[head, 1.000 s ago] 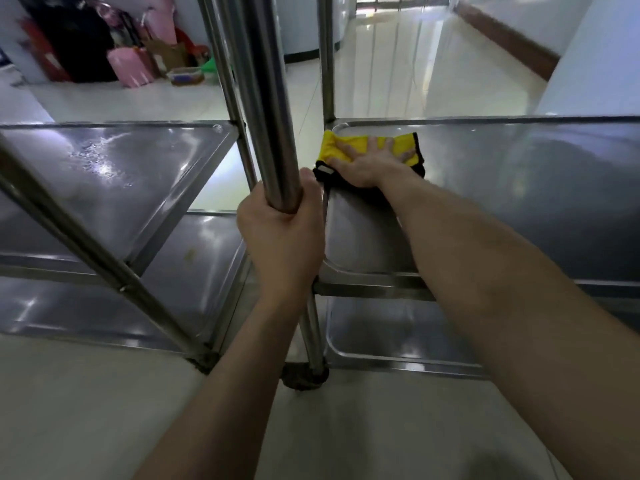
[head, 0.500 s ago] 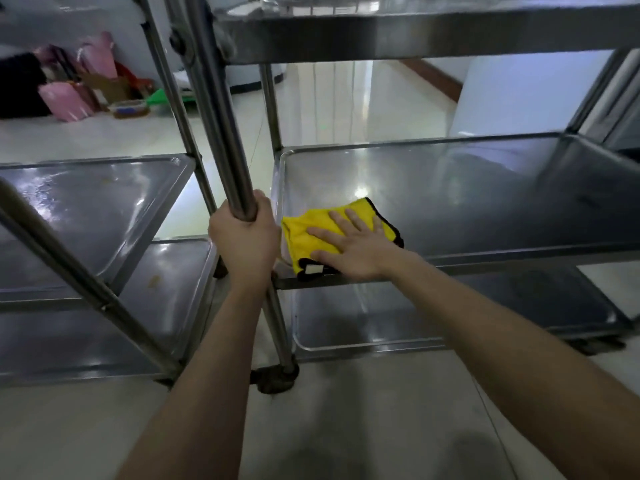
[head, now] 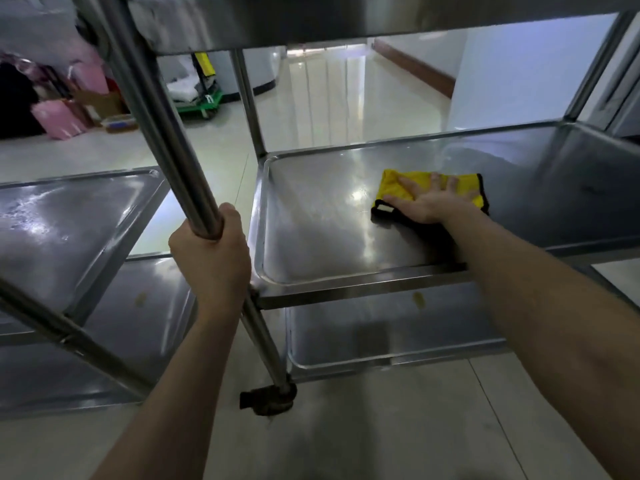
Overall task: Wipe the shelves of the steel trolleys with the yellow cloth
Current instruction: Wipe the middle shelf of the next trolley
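Right now my right hand [head: 427, 204] lies flat on the yellow cloth [head: 465, 188], fingers spread and straight, pressing it down onto the middle shelf [head: 311, 233] of the steel trolley [head: 346, 289] in front of me. The cloth is folded and black-edged. It sits toward the right half of that shelf, well apart from the left rim and roughly midway between the front and back edges. My left hand [head: 211, 258] is clenched around the trolley's near corner post [head: 162, 133], fingers and thumb curled fully round the tube just above the level of the middle shelf. Below, the bottom shelf [head: 346, 341] carries a small yellowish mark near its front, and the post ends in a caster [head: 266, 398] on the tiled floor [head: 346, 438]. A second trolley [head: 69, 230] stands just beside it on the left, its shelf showing pale smears. Further back, pink bags [head: 59, 116] and a green cart [head: 204, 103] sit on the floor.
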`<state>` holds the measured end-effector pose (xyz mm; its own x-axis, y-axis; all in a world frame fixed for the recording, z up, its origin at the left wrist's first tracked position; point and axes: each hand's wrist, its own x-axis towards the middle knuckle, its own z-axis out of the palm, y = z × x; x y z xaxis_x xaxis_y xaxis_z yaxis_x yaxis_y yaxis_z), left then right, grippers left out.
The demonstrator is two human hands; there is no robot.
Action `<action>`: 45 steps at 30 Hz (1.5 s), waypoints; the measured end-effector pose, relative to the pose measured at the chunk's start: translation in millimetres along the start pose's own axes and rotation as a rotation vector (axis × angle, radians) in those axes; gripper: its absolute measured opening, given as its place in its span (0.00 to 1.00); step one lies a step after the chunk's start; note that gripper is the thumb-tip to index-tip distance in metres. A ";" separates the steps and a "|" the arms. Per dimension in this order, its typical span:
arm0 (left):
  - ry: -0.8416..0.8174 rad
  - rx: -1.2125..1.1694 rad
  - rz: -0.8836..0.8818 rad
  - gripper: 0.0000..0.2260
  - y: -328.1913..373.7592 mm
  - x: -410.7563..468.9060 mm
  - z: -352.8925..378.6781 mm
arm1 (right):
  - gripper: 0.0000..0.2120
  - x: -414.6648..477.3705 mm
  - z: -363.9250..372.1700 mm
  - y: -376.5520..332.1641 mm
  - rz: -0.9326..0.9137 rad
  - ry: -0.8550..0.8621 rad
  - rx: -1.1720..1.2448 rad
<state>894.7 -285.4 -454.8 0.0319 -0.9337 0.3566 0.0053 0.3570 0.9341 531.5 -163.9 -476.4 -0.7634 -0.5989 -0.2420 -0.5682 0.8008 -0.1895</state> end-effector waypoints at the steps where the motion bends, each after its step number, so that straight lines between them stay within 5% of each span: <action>1: -0.002 -0.003 0.019 0.21 -0.9 -0.5 0.4 | 0.52 10.8 -1.8 -16.6 -0.013 -0.013 0.001; 11: -0.005 -0.019 0.017 0.21 4.0 0.4 6.7 | 0.42 -28.0 44.8 -196.2 -0.466 -0.010 -0.144; 22: -0.038 -0.006 -0.073 0.23 -4.8 24.7 -10.6 | 0.28 -145.6 58.9 -81.9 -0.690 -0.037 -0.122; 30: 0.112 0.054 -0.046 0.19 -11.9 32.2 -54.0 | 0.36 -161.4 55.0 -8.8 -0.668 0.180 -0.116; 35: 0.126 0.114 -0.034 0.23 -9.5 34.2 -70.5 | 0.39 -157.6 62.9 -29.4 -0.634 0.226 -0.073; 39: 0.380 0.291 0.382 0.22 -5.7 -17.4 -64.0 | 0.37 -152.2 67.1 -50.9 -0.568 0.178 -0.052; 40: 0.321 0.382 0.567 0.19 -7.8 -36.1 -54.1 | 0.35 -150.4 67.4 -55.3 -0.548 0.172 -0.040; 42: -0.047 0.536 0.785 0.15 -18.6 -62.2 -26.8 | 0.34 -145.3 67.1 -62.4 -0.501 0.157 -0.017; 45: -0.398 0.657 0.634 0.16 -20.2 -64.6 9.5 | 0.35 -134.6 62.2 -67.6 -0.322 0.131 0.033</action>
<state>883.0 -232.6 -496.6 -0.5010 -0.5598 0.6600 -0.4550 0.8191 0.3493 691.8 -137.9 -490.2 -0.5802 -0.8134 -0.0413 -0.7780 0.5686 -0.2673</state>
